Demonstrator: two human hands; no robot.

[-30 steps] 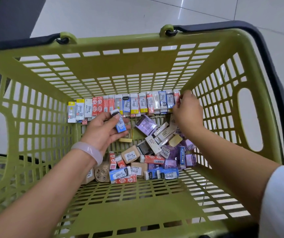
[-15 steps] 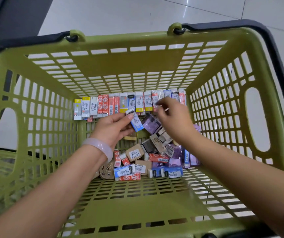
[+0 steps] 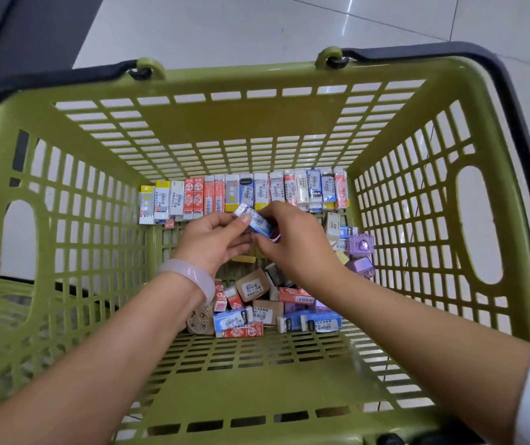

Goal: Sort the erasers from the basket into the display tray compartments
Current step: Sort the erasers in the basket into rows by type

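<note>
Head view shows the blue-sleeved eraser (image 3: 258,222) held above the middle of the basket floor, just in front of the row standing along the far wall. We pinch it from both sides: the left hand (image 3: 214,242) has thumb and fingers curled onto its left end, and the right hand (image 3: 292,244) closes its fingers over the right end. We judge the piece light, small and stiff enough to carry in a two-finger pinch. Its paper sleeve with the price label looks smooth, so we should grip across the long faces, not the ends, where the block could slide out of the sleeve.

The upright row of erasers (image 3: 244,194) stands side by side against the far wall. A loose pile of erasers (image 3: 267,303) lies toward the near right part of the floor, under and beside both wrists, with purple clear cases (image 3: 360,248) near the right wall. These cases look harder and slicker, so a wider grip would suit them.

The green basket (image 3: 257,390) stands on a tiled floor (image 3: 225,27). No display tray is in view.
</note>
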